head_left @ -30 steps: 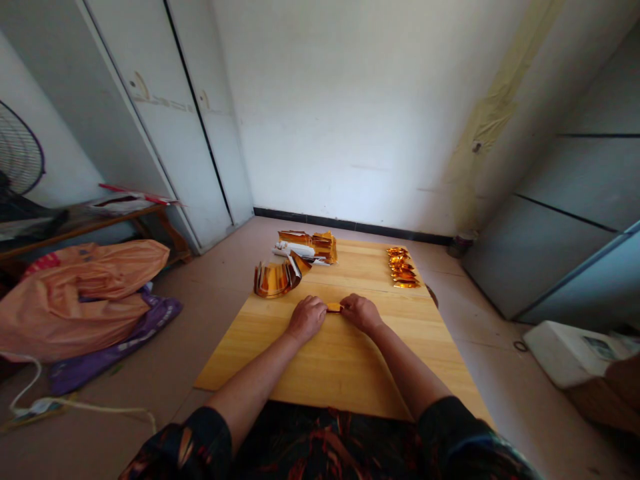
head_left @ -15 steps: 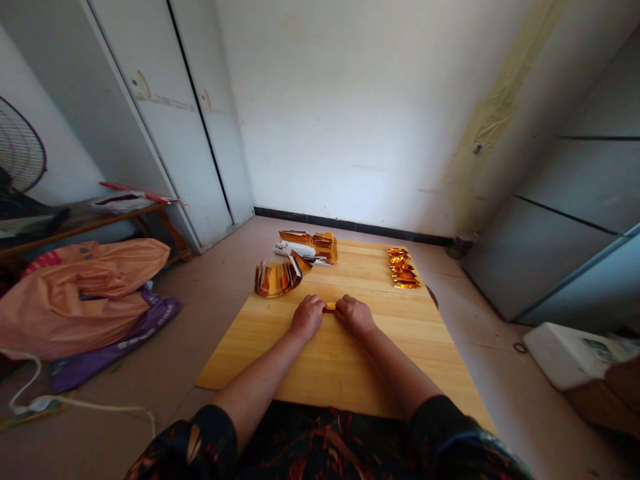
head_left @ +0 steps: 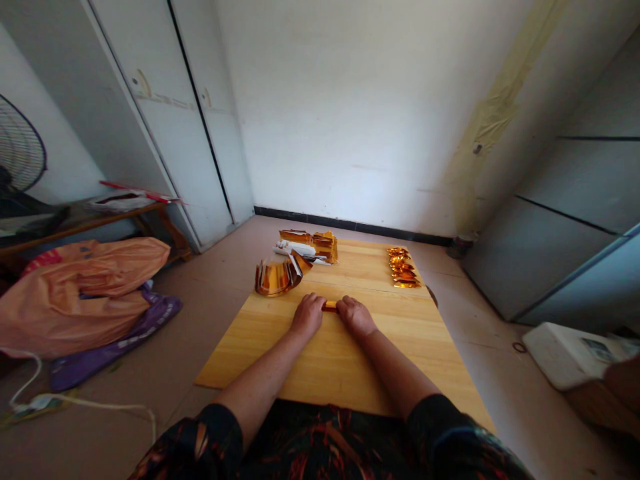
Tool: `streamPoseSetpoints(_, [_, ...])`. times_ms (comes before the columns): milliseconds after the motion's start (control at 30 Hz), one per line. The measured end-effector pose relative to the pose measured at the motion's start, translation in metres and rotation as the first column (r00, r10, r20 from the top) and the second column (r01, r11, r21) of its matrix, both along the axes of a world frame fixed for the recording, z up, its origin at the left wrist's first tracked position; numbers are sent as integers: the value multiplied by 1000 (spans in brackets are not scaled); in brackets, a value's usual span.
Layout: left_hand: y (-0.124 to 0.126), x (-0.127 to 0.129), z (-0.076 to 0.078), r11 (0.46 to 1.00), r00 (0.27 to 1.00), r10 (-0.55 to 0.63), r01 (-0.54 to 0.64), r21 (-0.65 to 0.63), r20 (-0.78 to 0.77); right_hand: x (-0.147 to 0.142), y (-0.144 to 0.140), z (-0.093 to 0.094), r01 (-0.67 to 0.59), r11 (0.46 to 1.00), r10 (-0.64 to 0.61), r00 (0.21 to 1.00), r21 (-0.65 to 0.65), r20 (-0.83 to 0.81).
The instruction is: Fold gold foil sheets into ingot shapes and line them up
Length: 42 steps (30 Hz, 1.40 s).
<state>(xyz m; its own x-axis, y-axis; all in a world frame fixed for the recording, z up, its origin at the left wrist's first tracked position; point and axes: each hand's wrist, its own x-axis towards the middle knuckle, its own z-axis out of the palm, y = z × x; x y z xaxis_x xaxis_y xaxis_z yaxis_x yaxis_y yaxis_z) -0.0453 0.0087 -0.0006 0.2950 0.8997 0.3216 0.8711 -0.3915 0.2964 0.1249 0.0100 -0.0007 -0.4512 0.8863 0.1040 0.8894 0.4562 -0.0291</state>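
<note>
A small strip of shiny gold foil paper [head_left: 331, 306], rolled or folded narrow, lies across the middle of the wooden table [head_left: 340, 373]. My left hand [head_left: 308, 316] grips its left end with bent fingers, and my right hand [head_left: 357, 317] grips the right end the same way. Only the short middle part shows between the hands; the ends are hidden under my fingers. Beyond my left hand stands a curled stack of gold foil sheets [head_left: 274, 279]. Farther right lies a row of folded gold foil pieces [head_left: 401, 268].
At the table's far left are more gold foil sheets [head_left: 326, 245] and a white roll-like packet [head_left: 295, 249]. An orange plastic bag [head_left: 100, 287] and a purple bag [head_left: 115, 340] lie on the floor at left. A white box [head_left: 570, 353] stands at right.
Both hands stay at the strip. My right hand has shifted very slightly to the right, and a little more of the gold strip shows between the hands.
</note>
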Motion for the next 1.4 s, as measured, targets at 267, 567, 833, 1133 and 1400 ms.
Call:
streamPoseSetpoints(267, [0,2,-1,1000,1000,26,-26,-10,-14,0,1,-4,-9,1000,9,1000,20,-22])
streamPoseSetpoints(567, [3,-1,-12,991,920,90,-120,55,383,-5,-3,10,232,971,-238,950,-55,-204])
streamPoseSetpoints(833, [-14,22,7,784,461,539,32,-620,705,-3,-6,12,258,966,-251,899,-29,-359])
streamPoseSetpoints(1133, [-9,37,19,684,421,602,167,-710,679,-2,-10,11,233,972,-222,875,-28,-430])
streamPoseSetpoints(1400, [-10,36,23,667,458,599,169,-726,657,-5,-8,9,307,951,-286,860,-20,-422])
